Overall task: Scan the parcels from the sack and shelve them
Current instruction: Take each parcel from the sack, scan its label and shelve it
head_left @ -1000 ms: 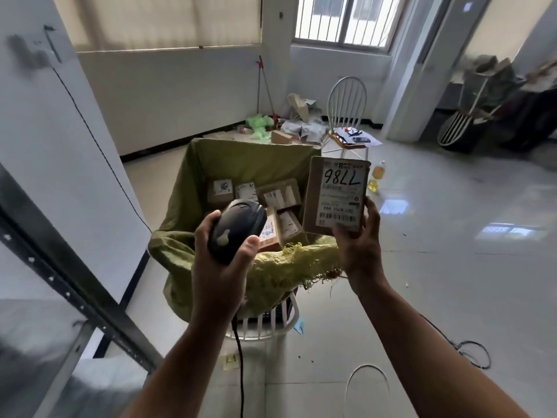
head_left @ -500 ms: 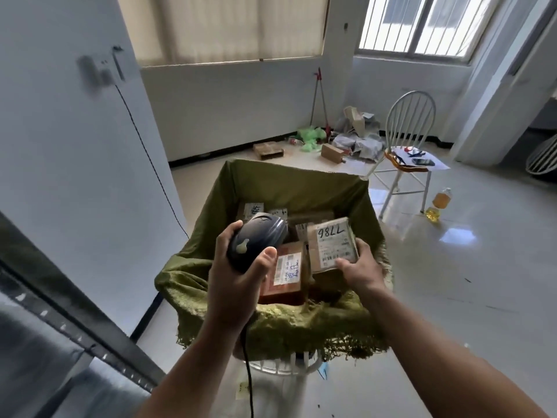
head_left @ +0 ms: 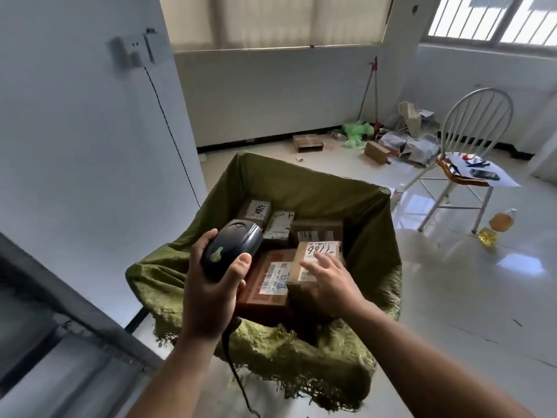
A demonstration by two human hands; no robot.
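A green woven sack [head_left: 301, 188] stands open in front of me with several cardboard parcels inside. My left hand [head_left: 211, 300] grips a black barcode scanner [head_left: 233, 247] above the sack's near left side, its cable [head_left: 238, 384] hanging down. A small parcel with a handwritten number on its white label [head_left: 321, 251] lies on top of the others at the near right. My right hand [head_left: 328, 285] hovers flat over its near end, fingers spread, not gripping it. Next to it lies a reddish-brown parcel [head_left: 268, 282]. More labelled parcels [head_left: 280, 224] sit farther back.
A dark metal shelf frame [head_left: 60, 312] runs along the lower left, against a white wall. A white chair [head_left: 470, 146] with papers on it stands at the far right, beside a bottle of yellow liquid [head_left: 497, 224]. Cardboard boxes [head_left: 307, 143] and rubbish lie by the far wall.
My right hand held the numbered parcel up in front of the scanner, then lowered it into the sack and let go. My left hand kept hold of the scanner.
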